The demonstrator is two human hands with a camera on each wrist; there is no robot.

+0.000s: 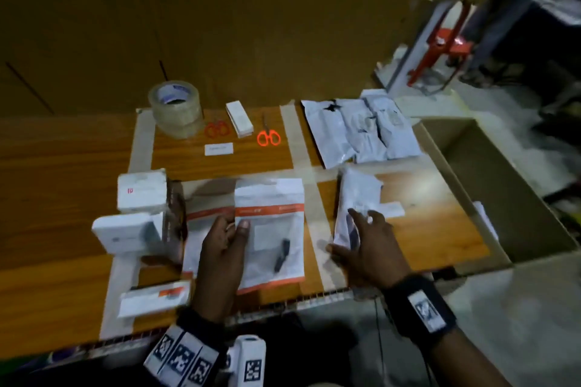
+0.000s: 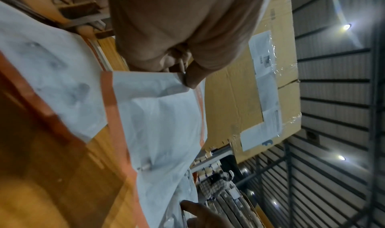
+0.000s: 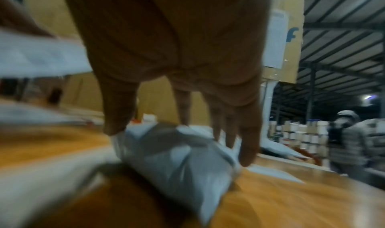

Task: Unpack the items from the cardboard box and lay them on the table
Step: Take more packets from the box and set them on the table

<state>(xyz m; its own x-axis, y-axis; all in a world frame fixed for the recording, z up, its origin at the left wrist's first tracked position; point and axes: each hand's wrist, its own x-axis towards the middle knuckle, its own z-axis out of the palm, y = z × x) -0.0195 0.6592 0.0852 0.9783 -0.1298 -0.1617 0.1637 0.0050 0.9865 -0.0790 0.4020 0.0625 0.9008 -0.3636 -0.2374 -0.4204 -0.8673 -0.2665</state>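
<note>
A white pouch with orange stripes [image 1: 270, 229] lies on the wooden table [image 1: 424, 229] in front of me, a small dark item inside it. My left hand [image 1: 234, 226] pinches its left edge, thumb on top; the left wrist view shows the thumb and fingers of the left hand [image 2: 183, 77] closed on the pouch [image 2: 162, 116]. My right hand [image 1: 352, 236] has its fingers spread over a crumpled grey mailer bag [image 1: 355, 198]. In the right wrist view, the straight fingertips [image 3: 248, 156] touch the bag [image 3: 177, 162]. The open cardboard box [image 1: 456, 173] stands at the right.
A second striped pouch [image 1: 204, 229] lies under my left hand. White boxes [image 1: 141, 192] sit at the left, and a small packet [image 1: 154, 297] near the front edge. At the back are tape rolls [image 1: 176, 110], orange scissors [image 1: 268, 137] and a pile of grey mailers [image 1: 361, 129].
</note>
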